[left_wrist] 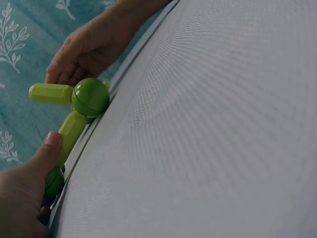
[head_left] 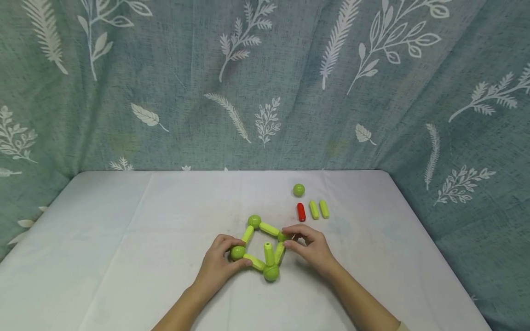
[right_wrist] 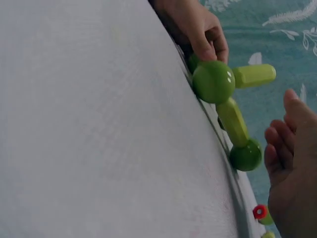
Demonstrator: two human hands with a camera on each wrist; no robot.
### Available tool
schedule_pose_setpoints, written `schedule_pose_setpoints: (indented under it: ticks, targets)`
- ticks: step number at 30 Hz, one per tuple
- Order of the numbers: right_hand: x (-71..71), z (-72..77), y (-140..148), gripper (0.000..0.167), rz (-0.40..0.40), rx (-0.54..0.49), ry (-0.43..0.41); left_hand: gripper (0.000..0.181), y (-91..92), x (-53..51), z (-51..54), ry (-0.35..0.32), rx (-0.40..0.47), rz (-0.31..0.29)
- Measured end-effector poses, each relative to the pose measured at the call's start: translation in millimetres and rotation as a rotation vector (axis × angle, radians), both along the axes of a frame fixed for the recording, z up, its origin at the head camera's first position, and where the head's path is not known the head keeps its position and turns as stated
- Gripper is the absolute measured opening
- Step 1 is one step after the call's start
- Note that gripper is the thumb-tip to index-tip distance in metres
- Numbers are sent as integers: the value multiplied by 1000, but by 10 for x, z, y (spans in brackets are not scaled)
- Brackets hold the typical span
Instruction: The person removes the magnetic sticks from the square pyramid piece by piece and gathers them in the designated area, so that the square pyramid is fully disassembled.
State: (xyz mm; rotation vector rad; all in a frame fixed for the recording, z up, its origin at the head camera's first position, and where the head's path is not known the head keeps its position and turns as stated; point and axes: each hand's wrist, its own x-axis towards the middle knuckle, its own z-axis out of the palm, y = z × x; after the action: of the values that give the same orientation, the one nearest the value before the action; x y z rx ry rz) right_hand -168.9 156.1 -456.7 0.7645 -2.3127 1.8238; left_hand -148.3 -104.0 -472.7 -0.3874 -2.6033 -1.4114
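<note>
A flat ring of green balls joined by lime-green rods lies on the table in the head view. From its near ball [head_left: 271,273] one rod [head_left: 268,254] stands upright. My left hand [head_left: 221,259] grips the left ball [head_left: 238,253], its thumb along the adjoining rod [left_wrist: 73,134]. At the right corner, my right hand [head_left: 310,246] has finger and thumb spread on either side of the right ball [right_wrist: 246,154]. In the right wrist view a gap shows between these fingers and that ball. The far ball [head_left: 254,221] is untouched.
Beyond my right hand lie a loose green ball [head_left: 299,190], a red rod [head_left: 301,212] and two lime-green rods, one [head_left: 314,210] beside the other [head_left: 324,209]. The white-covered table [head_left: 145,230] ends at a leaf-patterned curtain [head_left: 186,92] behind.
</note>
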Motion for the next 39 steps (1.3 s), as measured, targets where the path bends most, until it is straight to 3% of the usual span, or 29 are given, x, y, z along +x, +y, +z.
schedule_pose_setpoints:
  ticks: [8,11,14,19,26,32,39]
  targets:
    - [57,37,-90,56,222,23,-214,40,7,-22,-13,76,7,-13]
    - [54,30,-122,64,260,61,-204,40,9,-30,-26,84,11,-20]
    - [56,39,-161,66,279,118,-139,39,11,-33,-35,93,10,-24]
    - [72,46,-204,63,259,140,-61,38,16,-37,-48,94,13,-28]
    - [68,18,-213,58,216,87,-63,37,27,-43,-56,88,13,-34]
    - [53,3,-246,56,185,73,-123,39,12,-33,-53,99,5,-30]
    - [44,17,-301,58,109,42,-262,37,1,-24,-63,100,18,-33]
